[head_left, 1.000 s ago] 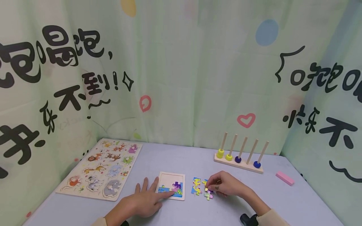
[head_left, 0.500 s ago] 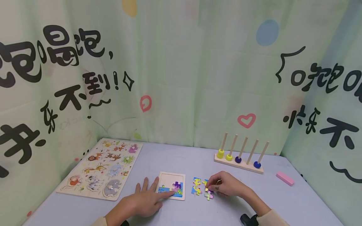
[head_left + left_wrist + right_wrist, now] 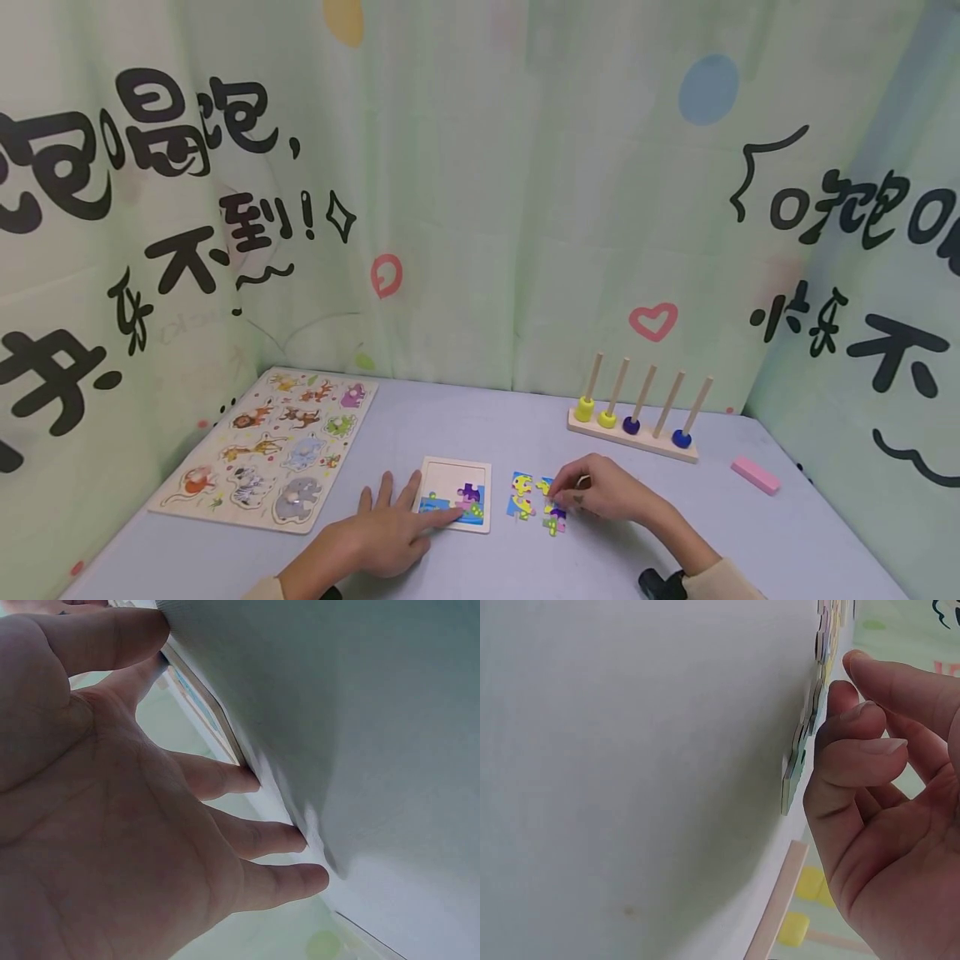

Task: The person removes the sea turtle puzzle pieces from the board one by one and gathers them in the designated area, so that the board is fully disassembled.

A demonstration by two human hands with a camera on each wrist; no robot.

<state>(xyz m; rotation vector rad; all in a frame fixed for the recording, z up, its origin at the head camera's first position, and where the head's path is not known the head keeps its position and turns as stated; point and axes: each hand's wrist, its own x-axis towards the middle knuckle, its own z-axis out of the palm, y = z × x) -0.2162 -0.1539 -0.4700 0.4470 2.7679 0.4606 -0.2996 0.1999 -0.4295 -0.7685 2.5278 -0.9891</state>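
A small wooden puzzle tray (image 3: 452,480) lies near the table's front, with a few pieces set along its lower edge. My left hand (image 3: 420,510) lies flat beside it, fingers straight, and the index fingertip presses on the pieces in the tray. In the left wrist view the left hand (image 3: 247,795) spreads on the table by the tray's edge (image 3: 201,712). Right of the tray lie several loose puzzle pieces (image 3: 522,495). My right hand (image 3: 559,493) hovers over them with curled fingers. The right wrist view shows the right hand (image 3: 851,735) with thumb against fingertips, nothing between them, just beside a piece (image 3: 791,776).
A large animal puzzle board (image 3: 270,446) lies at the left. A wooden peg stand (image 3: 633,425) with yellow and blue rings stands at the back right. A pink block (image 3: 755,473) lies near the right edge. Printed curtains close in three sides.
The right hand's fingertips have shifted slightly down and left onto the loose pieces; the pale piece seen at its fingertips earlier is no longer lifted. The left hand has not moved.
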